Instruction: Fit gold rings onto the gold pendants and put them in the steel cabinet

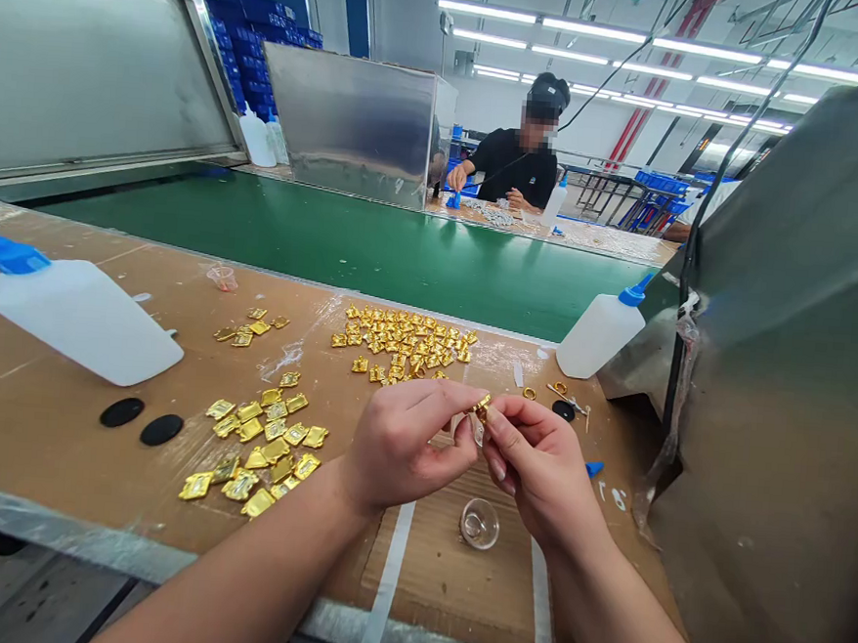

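A small gold metal piece (482,405) is pinched between my two hands above the workbench. My left hand (417,438) grips it with thumb and forefinger from the left. From the right, the fingertips of my right hand (533,456) close on the same piece; part of it is hidden by the fingers. Below the hands stands a small clear plastic cup (478,524). Left of my left hand lies a loose group of flat gold pieces (275,428). Beyond the hands is a denser pile of small gold pieces (409,338).
White bottles with blue nozzles stand at left (83,317) and right (601,334). Black discs (162,429) lie near the left bottle. A green conveyor belt (317,235) runs behind the bench. Metal sheeting (784,386) rises at right. Across the belt sits another person (517,166).
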Motion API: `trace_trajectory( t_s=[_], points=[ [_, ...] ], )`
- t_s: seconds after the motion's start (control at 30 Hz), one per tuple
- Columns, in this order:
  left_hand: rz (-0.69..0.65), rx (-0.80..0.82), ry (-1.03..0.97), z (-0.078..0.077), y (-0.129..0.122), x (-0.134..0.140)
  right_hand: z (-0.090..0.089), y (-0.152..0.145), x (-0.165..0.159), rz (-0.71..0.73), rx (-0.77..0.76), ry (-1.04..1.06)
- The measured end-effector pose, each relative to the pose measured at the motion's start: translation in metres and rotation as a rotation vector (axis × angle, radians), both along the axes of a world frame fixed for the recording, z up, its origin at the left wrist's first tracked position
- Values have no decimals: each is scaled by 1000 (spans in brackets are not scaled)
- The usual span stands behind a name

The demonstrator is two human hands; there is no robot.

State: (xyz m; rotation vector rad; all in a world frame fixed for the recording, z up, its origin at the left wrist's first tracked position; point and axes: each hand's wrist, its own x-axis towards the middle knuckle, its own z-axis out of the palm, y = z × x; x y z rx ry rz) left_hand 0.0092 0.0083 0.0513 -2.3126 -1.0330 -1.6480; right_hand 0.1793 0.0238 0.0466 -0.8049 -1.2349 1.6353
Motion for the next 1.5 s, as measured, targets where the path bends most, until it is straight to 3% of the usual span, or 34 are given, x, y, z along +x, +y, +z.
trace_trajectory(
  t_s=[0.67, 0.87, 1.3, 1.4, 1.5],
  points=[
    [-10, -20, 5, -4, -1, -5, -1, -2, -1, 2, 28, -13],
    [-52, 6, -6, -5, -3, -10, 7, -6, -4, 18, 71, -9],
    [9, 55, -16, -8, -5, -9, 18, -9, -6, -10, 87, 23],
    [38, 0, -50, -9, -5, -7, 20, -9, -4, -8, 106, 0],
    [-2, -185, -183, -10, -5, -3, 17, -6, -1, -44, 96, 2]
  ],
)
